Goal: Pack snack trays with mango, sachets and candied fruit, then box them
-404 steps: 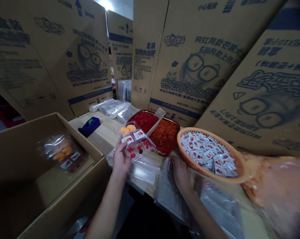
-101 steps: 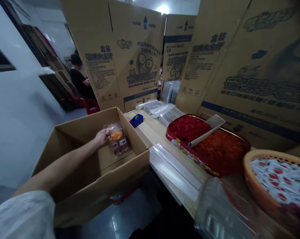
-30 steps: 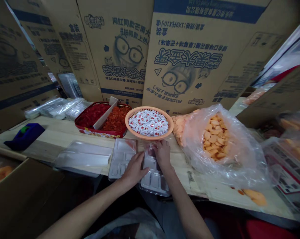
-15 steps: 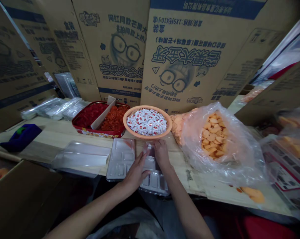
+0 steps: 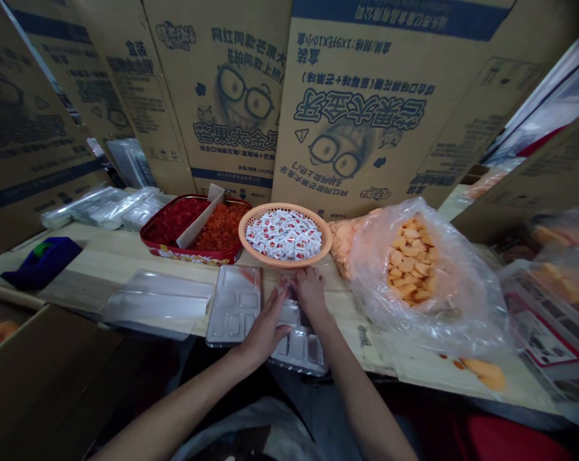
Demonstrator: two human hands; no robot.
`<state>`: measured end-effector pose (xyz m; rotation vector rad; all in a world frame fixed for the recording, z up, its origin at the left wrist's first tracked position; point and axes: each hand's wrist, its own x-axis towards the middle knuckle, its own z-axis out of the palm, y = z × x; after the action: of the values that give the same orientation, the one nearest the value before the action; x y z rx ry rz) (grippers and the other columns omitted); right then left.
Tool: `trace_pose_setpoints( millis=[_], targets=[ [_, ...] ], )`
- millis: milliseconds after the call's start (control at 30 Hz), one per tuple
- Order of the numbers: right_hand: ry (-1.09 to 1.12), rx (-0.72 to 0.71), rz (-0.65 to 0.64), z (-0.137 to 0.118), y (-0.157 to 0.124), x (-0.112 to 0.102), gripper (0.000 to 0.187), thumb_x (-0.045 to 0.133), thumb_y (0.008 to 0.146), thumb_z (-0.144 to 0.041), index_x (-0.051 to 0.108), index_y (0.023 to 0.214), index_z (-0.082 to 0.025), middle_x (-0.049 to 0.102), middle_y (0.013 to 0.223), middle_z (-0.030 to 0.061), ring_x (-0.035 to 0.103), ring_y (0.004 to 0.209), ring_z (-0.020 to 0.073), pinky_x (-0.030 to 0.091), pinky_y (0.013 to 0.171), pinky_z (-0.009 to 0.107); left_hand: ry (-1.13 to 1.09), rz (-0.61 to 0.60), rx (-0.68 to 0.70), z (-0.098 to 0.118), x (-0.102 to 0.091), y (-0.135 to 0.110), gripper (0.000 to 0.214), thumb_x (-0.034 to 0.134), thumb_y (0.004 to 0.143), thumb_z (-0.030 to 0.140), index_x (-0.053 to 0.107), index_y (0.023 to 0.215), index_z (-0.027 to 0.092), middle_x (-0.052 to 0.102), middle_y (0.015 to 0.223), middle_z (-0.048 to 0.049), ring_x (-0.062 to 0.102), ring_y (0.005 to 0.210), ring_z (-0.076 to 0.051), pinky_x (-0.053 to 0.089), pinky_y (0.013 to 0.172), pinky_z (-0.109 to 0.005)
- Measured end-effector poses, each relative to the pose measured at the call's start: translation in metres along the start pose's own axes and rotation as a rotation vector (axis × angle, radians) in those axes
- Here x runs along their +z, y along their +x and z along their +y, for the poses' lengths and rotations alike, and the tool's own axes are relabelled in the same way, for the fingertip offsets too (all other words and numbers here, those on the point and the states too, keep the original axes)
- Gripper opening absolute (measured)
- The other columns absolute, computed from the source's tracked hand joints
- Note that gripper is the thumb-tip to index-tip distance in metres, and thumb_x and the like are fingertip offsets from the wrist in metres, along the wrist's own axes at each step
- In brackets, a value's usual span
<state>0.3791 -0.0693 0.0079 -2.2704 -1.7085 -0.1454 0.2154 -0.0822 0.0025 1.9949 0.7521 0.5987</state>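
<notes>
One blue tape dispenser (image 5: 42, 261) sits well to the left of the orange basket (image 5: 285, 262), with an open cardboard box (image 5: 63, 368) below it, farther toward the person. Several clear plastic packs (image 5: 102, 208) lie left of the basket, toward the printed cartons (image 5: 347, 128) standing behind it. Clear flat plastic pieces (image 5: 157, 298) lie left of the basket and nearer the person. Just beside the basket's left side is a red tin (image 5: 188, 256), split by a pale divider (image 5: 200, 219) between dark red bits and orange-red ones.

In front of the basket, slightly left, the first clear tray (image 5: 234, 310) lies with its compartments upward. Right of it, directly before the basket, is the second clear tray (image 5: 296, 349), under both hands. The left hand (image 5: 265, 328) lies over its left edge, fingers nearly straight, thumb spread apart. The right hand (image 5: 312, 296) covers its far right part, fingers bent, close to the basket's rim. Their fingertips nearly meet; whether either pinches anything cannot be told.

Right of the basket stands an open plastic bag (image 5: 366, 307) of orange pieces; farther right, a clear container (image 5: 543, 326) is blurred.
</notes>
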Motion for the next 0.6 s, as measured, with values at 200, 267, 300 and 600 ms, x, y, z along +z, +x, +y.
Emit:
trace_pose_setpoints(
  millis=[200,267,300,600],
  targets=[
    [0.063,-0.066,-0.011,0.004,0.000,0.003,0.019,0.045,0.085,-0.017,0.063,0.088,-0.013,0.062,0.091,0.0104,0.051,0.089,0.0213,0.036,0.075,0.030,-0.027,0.000,0.027,-0.002,0.003,-0.001,0.084,0.056,0.069,0.003,0.017,0.140,0.027,0.015,0.148,-0.0083,0.014,0.135,-0.022,0.016,0.109,-0.045],
    [0.104,-0.090,0.043,0.005,-0.001,0.003,0.019,0.045,0.085,-0.016,0.064,0.087,-0.013,0.061,0.091,0.0104,0.051,0.090,0.0212,0.036,0.078,0.030,-0.025,0.002,0.001,-0.003,0.003,-0.001,0.083,0.055,0.069,0.003,0.019,0.140,0.027,0.016,0.148,-0.0086,0.014,0.135,-0.022,0.016,0.109,-0.045],
    [0.125,-0.107,0.078,0.006,-0.002,0.004,0.020,0.045,0.085,-0.016,0.064,0.086,-0.013,0.061,0.090,0.0106,0.050,0.090,0.0214,0.036,0.079,0.031,-0.025,0.001,-0.015,-0.003,0.003,-0.001,0.082,0.055,0.069,0.003,0.020,0.139,0.026,0.018,0.148,-0.0090,0.014,0.135,-0.022,0.016,0.109,-0.045],
    [0.261,-0.242,0.384,0.011,-0.006,0.002,0.017,0.046,0.082,-0.015,0.062,0.090,-0.014,0.061,0.086,0.0087,0.052,0.084,0.0212,0.040,0.077,0.033,-0.172,0.087,-0.018,0.006,0.001,-0.005,0.086,0.061,0.064,0.006,0.022,0.139,0.023,0.021,0.147,-0.0097,0.018,0.134,-0.023,0.015,0.110,-0.041]
  ],
)
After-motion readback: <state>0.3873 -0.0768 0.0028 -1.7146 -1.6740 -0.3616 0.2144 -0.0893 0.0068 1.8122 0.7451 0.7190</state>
